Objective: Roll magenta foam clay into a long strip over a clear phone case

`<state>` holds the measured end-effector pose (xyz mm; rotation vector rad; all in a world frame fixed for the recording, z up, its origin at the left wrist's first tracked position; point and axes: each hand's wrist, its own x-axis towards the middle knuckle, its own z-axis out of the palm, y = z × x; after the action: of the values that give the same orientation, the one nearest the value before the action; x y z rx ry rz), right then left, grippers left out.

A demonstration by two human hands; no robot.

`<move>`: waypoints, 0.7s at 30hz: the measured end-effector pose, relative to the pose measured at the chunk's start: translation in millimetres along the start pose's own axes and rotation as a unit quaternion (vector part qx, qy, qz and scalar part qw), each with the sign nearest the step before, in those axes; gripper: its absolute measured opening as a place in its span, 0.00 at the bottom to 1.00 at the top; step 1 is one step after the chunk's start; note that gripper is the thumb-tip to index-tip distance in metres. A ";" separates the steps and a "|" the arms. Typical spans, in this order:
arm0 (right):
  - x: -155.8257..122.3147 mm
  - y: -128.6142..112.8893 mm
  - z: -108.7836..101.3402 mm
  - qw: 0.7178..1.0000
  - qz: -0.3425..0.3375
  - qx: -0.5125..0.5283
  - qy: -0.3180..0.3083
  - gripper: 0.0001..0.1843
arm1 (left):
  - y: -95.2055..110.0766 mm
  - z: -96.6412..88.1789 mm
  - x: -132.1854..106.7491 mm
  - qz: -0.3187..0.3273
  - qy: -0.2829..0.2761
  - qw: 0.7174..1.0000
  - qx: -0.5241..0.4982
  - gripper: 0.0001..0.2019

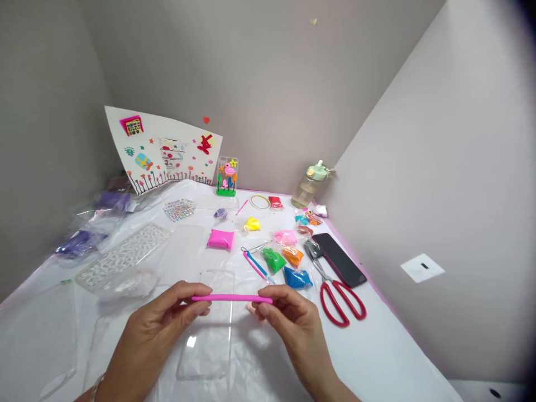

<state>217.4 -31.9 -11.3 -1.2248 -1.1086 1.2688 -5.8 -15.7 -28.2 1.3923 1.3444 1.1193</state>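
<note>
My left hand (161,321) and my right hand (288,318) each pinch one end of a thin pink clay rope (231,298), held level just above the table. Under it lies a clear phone case (209,329) on the white table cover. Both hands are closed on the rope's ends, thumbs on top.
Beyond the hands lie a pink clay bag (220,239), green (273,259), orange (292,255) and blue (297,277) clay bags, pink and blue modelling tools (256,265), red scissors (341,298), a black phone (339,259), a bottle (310,187) and a decorated paper sheet (167,151). Grey walls close in behind and right.
</note>
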 end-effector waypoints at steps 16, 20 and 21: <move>1.2 0.3 -0.9 0.999 -0.003 0.037 -0.010 0.12 | -4.1 -4.1 -1.7 0.016 -0.023 0.999 0.026 0.12; 1.0 1.3 -1.7 0.999 0.005 0.032 -0.004 0.11 | -5.7 -4.0 -2.0 -0.006 -0.011 1.000 0.028 0.12; 0.7 1.3 -1.8 0.999 0.000 0.032 -0.008 0.11 | -6.0 -4.2 -2.1 -0.005 -0.009 0.999 0.033 0.13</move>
<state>219.1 -31.3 -12.7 -1.1697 -1.0710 1.3063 -11.2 -17.6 -33.2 1.4387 1.3856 1.0607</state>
